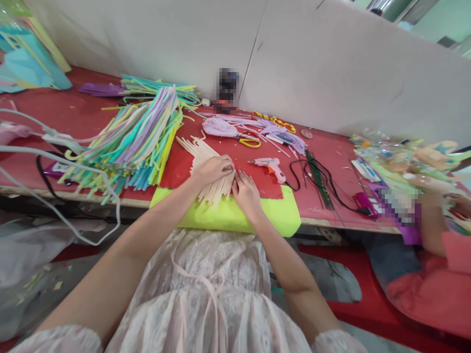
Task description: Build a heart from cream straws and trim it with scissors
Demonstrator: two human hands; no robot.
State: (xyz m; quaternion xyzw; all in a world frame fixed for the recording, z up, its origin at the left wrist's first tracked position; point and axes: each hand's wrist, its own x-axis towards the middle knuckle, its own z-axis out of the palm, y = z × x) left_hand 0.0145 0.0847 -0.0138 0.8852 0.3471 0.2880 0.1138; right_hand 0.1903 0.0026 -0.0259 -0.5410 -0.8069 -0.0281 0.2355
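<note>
A fanned bundle of cream pipe cleaners (200,152) lies on a dark red sheet in front of me, its near ends over a bright yellow-green pad (272,213). My left hand (217,169) rests across the bundle, its fingers curled together at the right edge. Close beside it, my right hand (246,189) has bent fingers against the same edge, and the fingertips of both hands nearly meet. Cream stems run between and under the fingers; the exact grip is partly hidden. Just right of the hands lies a pink glue gun (270,165).
A big heap of coloured pipe cleaners (136,137) stands at left, near white cables (114,196). Behind are yellow-handled scissors (250,142) and lilac stems (283,137). A black cord (327,171) and dark green stems (316,179) lie right. Another person's arm (434,225) is at far right.
</note>
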